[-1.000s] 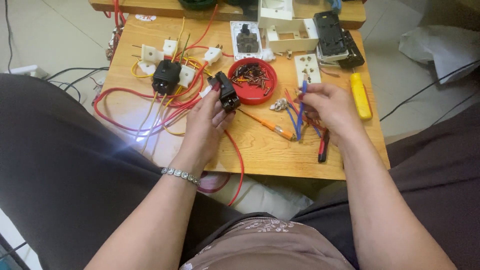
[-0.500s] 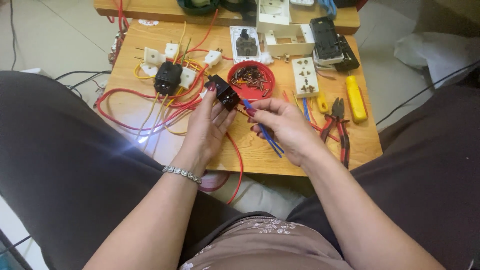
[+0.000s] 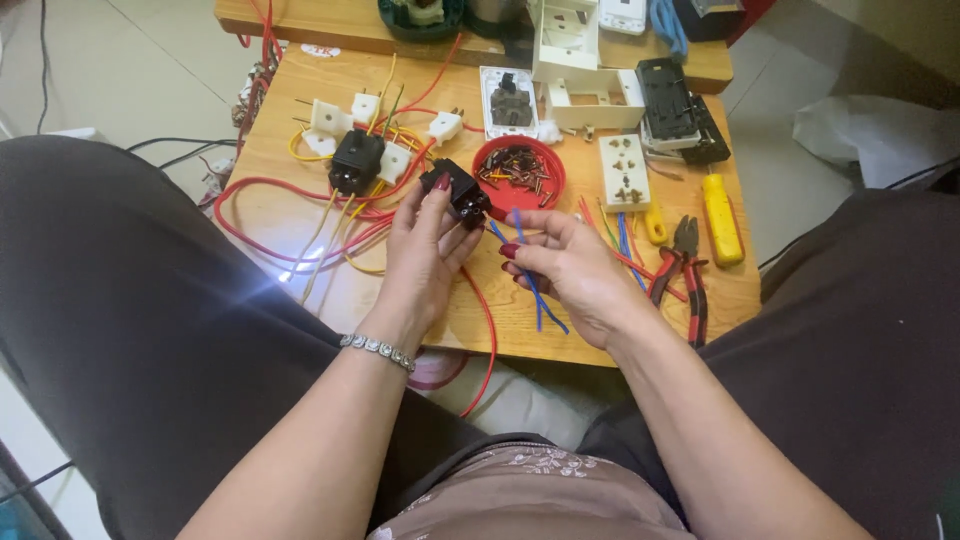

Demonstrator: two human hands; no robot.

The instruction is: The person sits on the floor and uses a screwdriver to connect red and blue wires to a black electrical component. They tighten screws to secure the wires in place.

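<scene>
Holding item: left hand [image 3: 425, 250], fingers closed round a small black plastic socket block [image 3: 458, 190], raised just above the low wooden bench [image 3: 300, 110], near the round red plastic dish of small screws [image 3: 520, 175].

Second item: right hand [image 3: 575, 270], fingertips pinched on thin blue insulated wires [image 3: 528, 270]. The wires' long axis ran from the near bench edge up and away, tilted slightly left, the upper ends pointing at the black block and stopping just beside its near right corner; whether they touched could not be told. The block lay up and left of the right hand, which was the nearer to the wire ends.

Also recorded: a second black socket among red and yellow wires [image 3: 355, 165] at left; white socket plate [image 3: 623, 170], red-handled pliers [image 3: 685, 270] and yellow-handled screwdriver [image 3: 722, 220] at right.
</scene>
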